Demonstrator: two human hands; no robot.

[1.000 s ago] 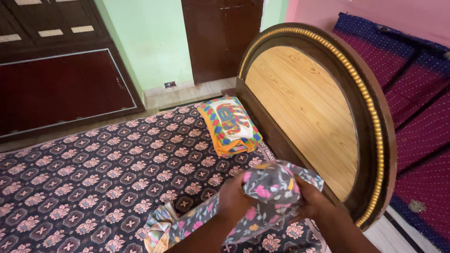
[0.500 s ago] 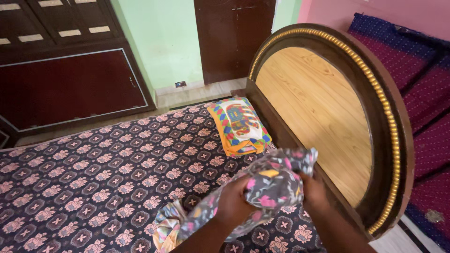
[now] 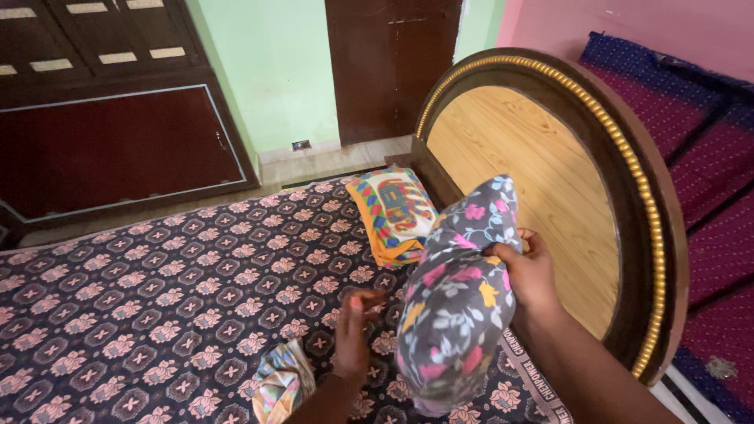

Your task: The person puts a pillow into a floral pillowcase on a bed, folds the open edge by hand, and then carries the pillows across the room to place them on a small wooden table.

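Right hand grips the pillow upright above the bed; left hand, open, hovers beside it (one-handed hold). Cover could slip or bunch if that grip loosens.

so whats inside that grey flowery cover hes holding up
The grey floral cover bulges as if stuffed, gripped near its top by the right hand. Its filling is hidden. A striped fabric end shows by the left hand; whether they connect is unclear.
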